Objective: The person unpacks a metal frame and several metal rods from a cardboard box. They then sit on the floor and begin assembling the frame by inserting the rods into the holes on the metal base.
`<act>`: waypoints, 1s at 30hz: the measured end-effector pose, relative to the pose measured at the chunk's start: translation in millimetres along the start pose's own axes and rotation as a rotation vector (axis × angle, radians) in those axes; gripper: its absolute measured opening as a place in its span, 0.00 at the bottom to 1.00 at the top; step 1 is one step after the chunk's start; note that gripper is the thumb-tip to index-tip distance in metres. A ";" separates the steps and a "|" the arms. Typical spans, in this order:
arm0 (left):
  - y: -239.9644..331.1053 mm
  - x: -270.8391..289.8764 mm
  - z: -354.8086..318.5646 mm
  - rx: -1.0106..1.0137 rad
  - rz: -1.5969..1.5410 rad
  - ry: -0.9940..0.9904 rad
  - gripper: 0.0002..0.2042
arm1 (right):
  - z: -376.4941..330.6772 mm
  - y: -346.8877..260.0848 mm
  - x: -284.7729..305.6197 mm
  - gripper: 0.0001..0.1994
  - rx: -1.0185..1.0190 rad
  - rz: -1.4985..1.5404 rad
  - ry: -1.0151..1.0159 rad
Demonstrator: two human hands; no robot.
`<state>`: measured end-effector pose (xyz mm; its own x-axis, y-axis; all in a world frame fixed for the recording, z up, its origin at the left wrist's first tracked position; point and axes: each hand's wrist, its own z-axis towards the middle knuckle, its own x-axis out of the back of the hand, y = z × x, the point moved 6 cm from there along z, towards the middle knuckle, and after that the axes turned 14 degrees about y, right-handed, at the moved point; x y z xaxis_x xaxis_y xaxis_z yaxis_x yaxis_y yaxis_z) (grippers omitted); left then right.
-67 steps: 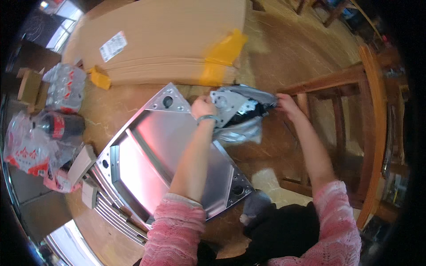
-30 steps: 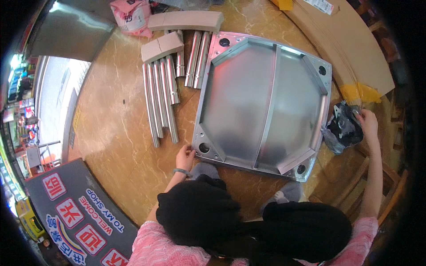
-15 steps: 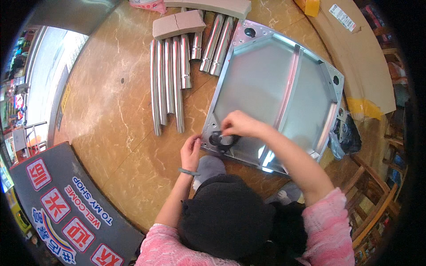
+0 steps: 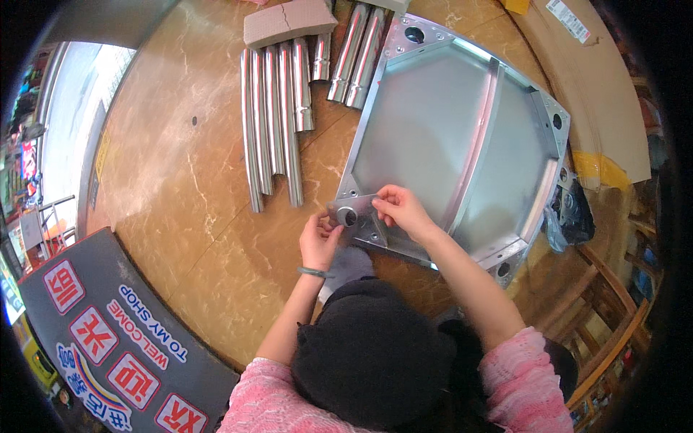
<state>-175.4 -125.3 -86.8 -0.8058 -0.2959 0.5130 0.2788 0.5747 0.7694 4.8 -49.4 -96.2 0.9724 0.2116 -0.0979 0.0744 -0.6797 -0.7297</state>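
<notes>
A large square metal shelf panel (image 4: 426, 115) lies underside up on the floor, with holed corner plates and a bar across its middle. Over its near-left corner is a small metal corner bracket (image 4: 362, 205) with a round collar around a dark hole. My left hand (image 4: 320, 242) closes on the bracket's left side, thumb beside the collar. Pinched between thumb and finger of my right hand (image 4: 399, 211) is the bracket's right edge. Whether the bracket rests on the panel is hard to see.
Several shiny metal tubes (image 4: 273, 123) lie left of the panel, under a beige foam or cardboard piece (image 4: 290, 24). Flattened cardboard (image 4: 599, 94), a black plastic bag (image 4: 575, 216) and a wooden chair frame (image 4: 606, 332) are on the right. A dark printed mat (image 4: 108, 317) lies lower left.
My right hand has moved slightly right and down, and the bracket now lies flatter, its collar facing up. My left hand has come right onto it. The view has shifted slightly.
</notes>
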 end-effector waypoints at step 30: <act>13.7 4.9 -7.0 -0.491 0.268 0.118 0.25 | -32.8 22.5 -2.7 0.12 0.371 -0.551 0.334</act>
<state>-171.9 -124.2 -71.1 -0.6175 -0.2884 0.7318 0.6979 0.2281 0.6789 11.1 -88.4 -90.2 0.8353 0.1883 0.5165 0.5492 -0.2425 -0.7997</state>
